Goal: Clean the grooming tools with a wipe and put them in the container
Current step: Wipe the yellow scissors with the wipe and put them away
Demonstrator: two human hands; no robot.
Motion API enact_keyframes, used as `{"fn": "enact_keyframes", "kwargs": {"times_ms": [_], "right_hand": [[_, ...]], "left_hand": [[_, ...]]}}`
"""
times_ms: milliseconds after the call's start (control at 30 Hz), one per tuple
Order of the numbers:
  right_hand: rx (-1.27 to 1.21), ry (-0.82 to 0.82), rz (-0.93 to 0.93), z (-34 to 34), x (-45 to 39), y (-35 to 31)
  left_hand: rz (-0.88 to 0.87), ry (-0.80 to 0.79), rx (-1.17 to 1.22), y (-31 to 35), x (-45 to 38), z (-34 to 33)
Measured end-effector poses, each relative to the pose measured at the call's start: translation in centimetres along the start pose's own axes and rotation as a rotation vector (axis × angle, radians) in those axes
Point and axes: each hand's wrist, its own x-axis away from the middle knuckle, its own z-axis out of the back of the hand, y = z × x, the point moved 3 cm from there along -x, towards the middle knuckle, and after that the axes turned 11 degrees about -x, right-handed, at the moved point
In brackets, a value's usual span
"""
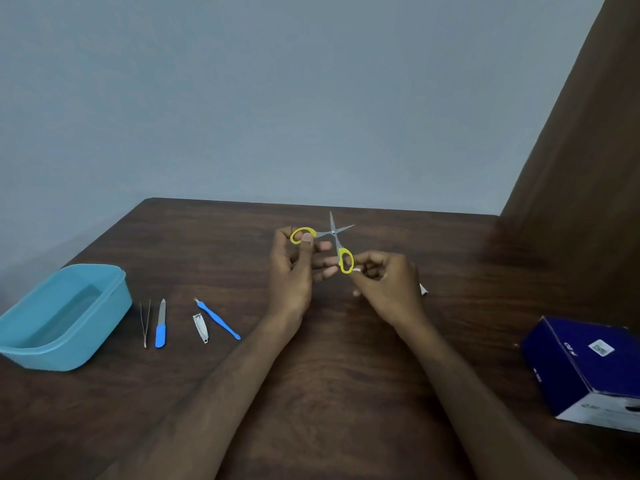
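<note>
Scissors (pixel 333 237) held above the surface (pixel 346 375), blades spread, left hand (pixel 294 268) pinching one yellow loop, right hand (pixel 384 282) fingers curled on the other, likely exposing blades for wiping; container (pixel 65 317) waits far left beside remaining tools.

Single head-worn view, looking forward and down over table (pixel 346 393), hands (pixel 294 271) close below.

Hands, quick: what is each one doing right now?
Left hand: pinches one yellow loop of the open scissors.
Right hand: holds the other loop.
</note>
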Motion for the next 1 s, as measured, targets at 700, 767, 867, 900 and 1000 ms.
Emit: {"fn": "enact_keyframes", "kwargs": {"times_ms": [700, 767, 867, 900, 1000], "right_hand": [[-0.279, 0.142, -0.244, -1.5, 0.4, 1.1], [-0.31, 0.154, -0.244, -1.3, 0.4, 1.1], [-0.343, 0.153, -0.23, -1.2, 0.3, 1.0], [-0.338, 0.135, -0.218, -1.2, 0.3, 1.1], [-0.235, 0.066, -0.152, -1.5, 0.4, 1.4]], "left_hand": [[-0.061, -0.008, -0.432, -1.7, -0.1, 0.3], [-0.031, -0.032, -0.387, -1.8, -0.3, 0.2], [0.003, 0.003, -0.27, -1.8, -0.4, 0.3], [-0.014, 0.042, -0.26, -1.7, -0.4, 0.4], [-0.139, 0.14, -0.29, -1.0, -0.6, 1.0]]}}
